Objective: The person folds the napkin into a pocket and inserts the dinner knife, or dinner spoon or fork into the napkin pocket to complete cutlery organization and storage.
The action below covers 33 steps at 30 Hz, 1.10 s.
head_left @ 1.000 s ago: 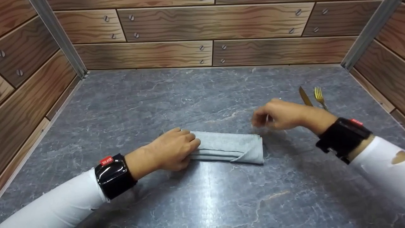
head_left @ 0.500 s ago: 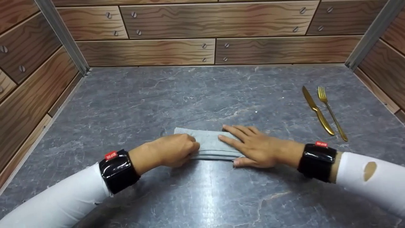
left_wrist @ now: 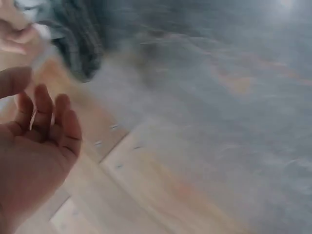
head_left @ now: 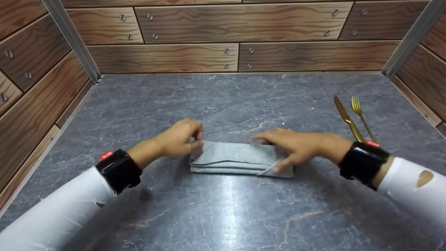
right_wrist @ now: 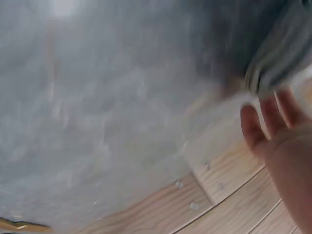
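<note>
A pale grey-blue cloth (head_left: pixel 233 153), folded into a long flat strip with layered edges, lies across the middle of the table. My left hand (head_left: pixel 179 137) is at its upper left corner, fingers loosely curled. In the left wrist view the thumb and fingers of that hand (left_wrist: pixel 41 151) are apart, with nothing between them, and the blurred cloth (left_wrist: pixel 78 44) lies beyond. Over the cloth's right end my right hand (head_left: pixel 296 144) has its fingers spread. In the right wrist view its fingers (right_wrist: pixel 282 114) are close to the cloth's end (right_wrist: pixel 280 53); contact is unclear.
A gold knife (head_left: pixel 348 120) and a gold fork (head_left: pixel 359 109) lie side by side at the right; the right wristband hides their lower ends. Wood-patterned walls (head_left: pixel 240 22) enclose the grey marbled table (head_left: pixel 209 101) at the back and sides.
My right hand came down flat onto the cloth's right end, then lifted slightly. My left hand has come off the cloth's left part and moved up and left to its corner, uncovering that end.
</note>
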Each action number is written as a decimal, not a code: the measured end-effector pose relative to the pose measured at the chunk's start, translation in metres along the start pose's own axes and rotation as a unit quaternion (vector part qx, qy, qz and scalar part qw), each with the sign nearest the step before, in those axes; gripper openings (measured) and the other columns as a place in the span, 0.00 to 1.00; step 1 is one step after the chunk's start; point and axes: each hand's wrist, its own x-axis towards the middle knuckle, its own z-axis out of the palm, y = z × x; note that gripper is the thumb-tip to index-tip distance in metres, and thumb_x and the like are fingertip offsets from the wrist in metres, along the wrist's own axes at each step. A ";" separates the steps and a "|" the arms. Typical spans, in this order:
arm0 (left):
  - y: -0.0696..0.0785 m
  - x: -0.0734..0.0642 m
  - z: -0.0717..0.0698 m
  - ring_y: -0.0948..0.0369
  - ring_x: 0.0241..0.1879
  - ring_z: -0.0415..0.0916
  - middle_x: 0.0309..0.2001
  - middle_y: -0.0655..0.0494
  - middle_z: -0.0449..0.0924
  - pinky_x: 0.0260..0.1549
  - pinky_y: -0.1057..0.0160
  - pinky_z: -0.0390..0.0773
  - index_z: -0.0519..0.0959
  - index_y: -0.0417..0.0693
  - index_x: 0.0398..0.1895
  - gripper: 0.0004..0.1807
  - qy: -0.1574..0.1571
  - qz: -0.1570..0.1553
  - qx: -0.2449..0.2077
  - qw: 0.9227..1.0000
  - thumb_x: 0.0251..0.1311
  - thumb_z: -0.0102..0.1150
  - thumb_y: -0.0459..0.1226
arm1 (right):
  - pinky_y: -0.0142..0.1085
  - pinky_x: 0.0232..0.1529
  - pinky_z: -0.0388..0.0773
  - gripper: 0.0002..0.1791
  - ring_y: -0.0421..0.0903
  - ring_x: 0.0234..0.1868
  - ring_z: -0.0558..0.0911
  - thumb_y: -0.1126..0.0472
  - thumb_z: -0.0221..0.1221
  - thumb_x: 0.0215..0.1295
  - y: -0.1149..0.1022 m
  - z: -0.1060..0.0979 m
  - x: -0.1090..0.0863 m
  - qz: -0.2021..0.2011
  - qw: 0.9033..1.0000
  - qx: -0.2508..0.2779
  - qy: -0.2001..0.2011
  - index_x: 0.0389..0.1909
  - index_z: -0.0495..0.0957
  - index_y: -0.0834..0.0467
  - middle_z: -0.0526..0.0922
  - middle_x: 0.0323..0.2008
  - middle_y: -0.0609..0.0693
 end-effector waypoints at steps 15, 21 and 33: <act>0.056 -0.030 -0.015 0.34 0.93 0.58 0.93 0.40 0.64 0.91 0.21 0.51 0.61 0.43 0.95 0.38 -0.150 -0.112 -0.010 0.982 0.95 0.41 0.54 | 0.41 0.55 0.80 0.35 0.44 0.48 0.81 0.59 0.88 0.57 0.015 -0.007 0.003 0.028 0.999 0.021 0.019 0.56 0.74 0.56 0.85 0.46 0.52; 0.059 -0.014 -0.040 0.51 0.53 0.83 0.52 0.43 0.88 0.63 0.52 0.84 0.82 0.31 0.67 0.22 -0.181 -0.144 -0.112 0.966 0.80 0.66 0.38 | 0.45 0.57 0.85 0.36 0.50 0.52 0.88 0.61 0.87 0.59 0.016 -0.008 0.001 0.044 0.998 0.022 0.026 0.64 0.81 0.61 0.92 0.51 0.59; 0.085 -0.011 -0.058 0.65 0.38 0.80 0.41 0.58 0.82 0.41 0.70 0.83 0.75 0.38 0.59 0.10 -0.248 -0.226 -0.319 0.886 0.90 0.54 0.38 | 0.36 0.42 0.80 0.23 0.38 0.42 0.82 0.56 0.83 0.66 0.046 -0.003 -0.003 -0.042 0.999 -0.003 0.024 0.54 0.87 0.63 0.91 0.42 0.52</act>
